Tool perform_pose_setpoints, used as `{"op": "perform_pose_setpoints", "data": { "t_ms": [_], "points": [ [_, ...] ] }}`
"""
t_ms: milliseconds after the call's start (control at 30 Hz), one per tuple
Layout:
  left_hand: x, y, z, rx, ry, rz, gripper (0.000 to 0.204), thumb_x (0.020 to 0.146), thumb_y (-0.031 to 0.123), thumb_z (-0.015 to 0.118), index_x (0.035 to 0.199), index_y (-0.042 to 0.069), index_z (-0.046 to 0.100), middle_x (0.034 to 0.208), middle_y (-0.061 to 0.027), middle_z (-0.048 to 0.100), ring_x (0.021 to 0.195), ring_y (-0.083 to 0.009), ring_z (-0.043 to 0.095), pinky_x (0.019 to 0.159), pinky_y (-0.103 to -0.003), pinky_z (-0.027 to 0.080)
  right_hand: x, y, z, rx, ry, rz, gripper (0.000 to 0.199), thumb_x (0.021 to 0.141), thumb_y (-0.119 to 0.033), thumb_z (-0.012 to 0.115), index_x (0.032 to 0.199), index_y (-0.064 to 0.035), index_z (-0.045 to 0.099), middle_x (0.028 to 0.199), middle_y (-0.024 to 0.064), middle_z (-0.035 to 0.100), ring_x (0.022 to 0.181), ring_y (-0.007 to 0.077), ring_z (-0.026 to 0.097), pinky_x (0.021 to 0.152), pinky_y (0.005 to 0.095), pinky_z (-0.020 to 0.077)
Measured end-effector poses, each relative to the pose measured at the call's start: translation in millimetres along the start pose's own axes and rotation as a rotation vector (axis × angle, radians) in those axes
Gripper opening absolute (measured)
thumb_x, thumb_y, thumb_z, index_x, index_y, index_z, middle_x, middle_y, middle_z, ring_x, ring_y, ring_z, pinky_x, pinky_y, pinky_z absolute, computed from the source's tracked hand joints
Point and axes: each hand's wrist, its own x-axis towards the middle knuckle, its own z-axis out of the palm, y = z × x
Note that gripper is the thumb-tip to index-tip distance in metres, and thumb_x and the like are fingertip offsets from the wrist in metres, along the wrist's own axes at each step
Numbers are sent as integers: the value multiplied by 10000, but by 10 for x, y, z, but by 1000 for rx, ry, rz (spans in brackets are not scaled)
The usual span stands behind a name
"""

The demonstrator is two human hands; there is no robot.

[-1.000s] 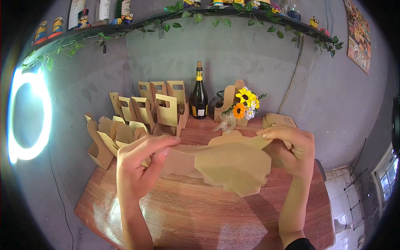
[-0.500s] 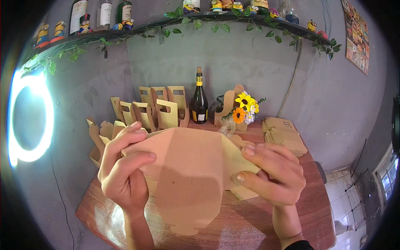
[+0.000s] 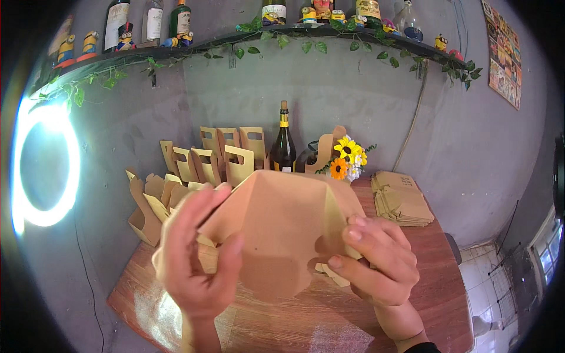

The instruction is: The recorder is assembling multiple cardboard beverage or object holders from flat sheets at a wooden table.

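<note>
Between my hands, above the table, I hold a partly folded brown cardboard carton [image 3: 282, 217]. Its side panels are bent inward and its wide middle panel slopes down toward me. My left hand [image 3: 203, 262], a little blurred, grips the left side panel with the thumb on the near face and the fingers along the outer edge. On the other side my right hand [image 3: 379, 259] pinches the right side panel between thumb and fingers. Part of a flat cardboard piece [image 3: 332, 275] shows on the table behind the carton's lower right edge.
Several folded carriers with handle holes [image 3: 239, 165] stand at the back left, near open cartons [image 3: 144, 212]. A dark corked bottle [image 3: 284, 144] and artificial flowers [image 3: 347, 156] in a carton are behind. Flat cardboard sheets [image 3: 403, 200] are stacked on the right of the wooden table [image 3: 412, 282].
The carton's side panels have folded further inward and its lower end has tipped away. My left hand has moved right and turned, its thumb now against the near face. My right hand has shifted slightly left.
</note>
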Motion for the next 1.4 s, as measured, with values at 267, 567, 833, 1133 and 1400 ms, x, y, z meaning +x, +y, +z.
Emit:
{"op": "perform_pose_setpoints", "data": {
  "t_ms": [267,567,833,1133,1400],
  "points": [
    [-72,-105,61,437,-51,208,421,865,-70,614,1255,-88,456,1079,-208,670,974,-248,672,821,-286,543,82,31,1,469,-149,223,326,716,-144,779,1024,-60,714,1011,134,696,958,283,676,813,372,524],
    [-147,21,188,313,-287,517,294,768,84,756,1032,37,635,949,-29,722,1042,-245,657,982,-441,489,129,92,37,335,-257,339,483,692,-102,757,1164,-64,665,1154,131,650,1108,314,611,890,405,483],
    [-193,-50,435,142,151,218,778,827,118,709,1409,-38,217,1387,-321,378,1224,-490,456,1011,-539,365,-11,122,115,61,32,245,349,680,-39,715,1020,-113,741,1057,214,662,957,334,669,819,415,555],
    [-120,-10,354,-953,-235,-1008,654,833,59,695,1374,-52,345,1237,-199,576,1128,-197,568,921,-323,480,-83,116,157,-42,175,323,381,646,-18,724,1005,-141,753,1014,227,665,880,319,690,740,339,591],
    [-248,37,350,-750,-189,-955,242,874,22,652,1096,-66,612,1000,-100,689,865,-114,642,759,-253,506,-99,153,259,-37,98,152,383,629,-56,743,1007,-118,748,1057,211,660,921,322,683,742,332,590]
  ]
}}
